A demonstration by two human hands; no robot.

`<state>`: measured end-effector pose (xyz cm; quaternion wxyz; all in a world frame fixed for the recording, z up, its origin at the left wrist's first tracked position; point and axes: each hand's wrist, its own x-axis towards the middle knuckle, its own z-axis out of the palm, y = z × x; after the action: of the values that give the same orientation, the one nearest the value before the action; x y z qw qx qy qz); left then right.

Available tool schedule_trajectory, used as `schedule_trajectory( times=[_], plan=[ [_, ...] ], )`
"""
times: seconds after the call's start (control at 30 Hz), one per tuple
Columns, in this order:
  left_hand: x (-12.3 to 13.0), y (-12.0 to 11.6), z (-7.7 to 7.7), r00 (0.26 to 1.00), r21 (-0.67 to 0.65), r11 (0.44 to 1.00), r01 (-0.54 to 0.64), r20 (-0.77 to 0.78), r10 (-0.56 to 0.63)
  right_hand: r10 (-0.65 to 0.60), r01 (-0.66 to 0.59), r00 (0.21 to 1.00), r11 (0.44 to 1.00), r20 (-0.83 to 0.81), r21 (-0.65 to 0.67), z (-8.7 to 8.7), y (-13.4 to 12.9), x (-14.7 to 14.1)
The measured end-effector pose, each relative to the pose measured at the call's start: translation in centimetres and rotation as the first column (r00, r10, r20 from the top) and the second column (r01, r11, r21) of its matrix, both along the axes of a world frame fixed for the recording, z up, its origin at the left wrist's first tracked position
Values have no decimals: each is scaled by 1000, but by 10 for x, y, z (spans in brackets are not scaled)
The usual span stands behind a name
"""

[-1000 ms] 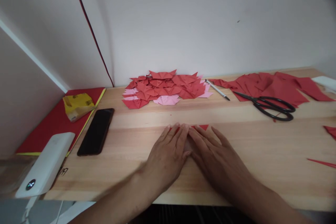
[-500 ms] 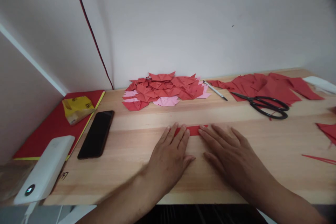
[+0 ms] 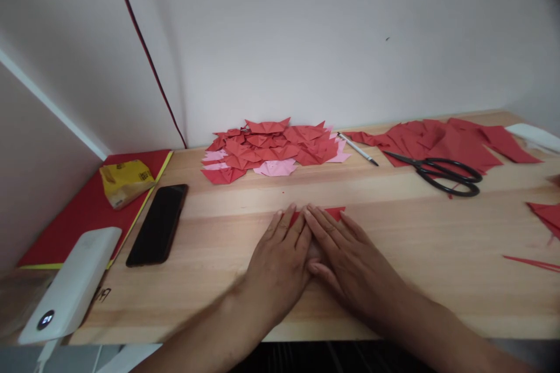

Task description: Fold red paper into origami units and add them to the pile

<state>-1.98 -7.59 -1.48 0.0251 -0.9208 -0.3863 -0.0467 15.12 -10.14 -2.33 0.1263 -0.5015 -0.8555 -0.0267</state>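
Note:
A folded strip of red paper (image 3: pixel 336 213) lies flat on the wooden table, mostly covered by my fingers. My left hand (image 3: pixel 280 256) presses on its left part, fingers stretched out flat. Beside it, my right hand (image 3: pixel 345 250) lies with extended fingers across the middle of the strip, its fingertips touching those of my left hand. Only the upper edge and right end of the paper show between and beyond the fingers.
Folded red and pink paper shapes (image 3: pixel 271 145) are heaped by the wall, with a pen (image 3: pixel 357 148) alongside. Black scissors (image 3: pixel 437 172) rest against red paper sheets (image 3: pixel 455 143). At left are a phone (image 3: pixel 158 224), a white power bank (image 3: pixel 72 285) and a yellow packet (image 3: pixel 126 180).
My right hand has slid left along the paper strip, from its right end to its middle, and now meets my left hand. My left hand stays about where it was.

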Motion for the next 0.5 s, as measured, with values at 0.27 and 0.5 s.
schedule_trajectory(
  times=[0.27,0.5],
  plan=[
    [-1,0,0,1000,13,1000,11,1,-11,-31,31,1000,999,3,-10,-1,0,2],
    [-7,-3,0,1000,11,1000,-17,-15,17,-31,31,999,1000,10,-7,-4,0,5]
  ],
)
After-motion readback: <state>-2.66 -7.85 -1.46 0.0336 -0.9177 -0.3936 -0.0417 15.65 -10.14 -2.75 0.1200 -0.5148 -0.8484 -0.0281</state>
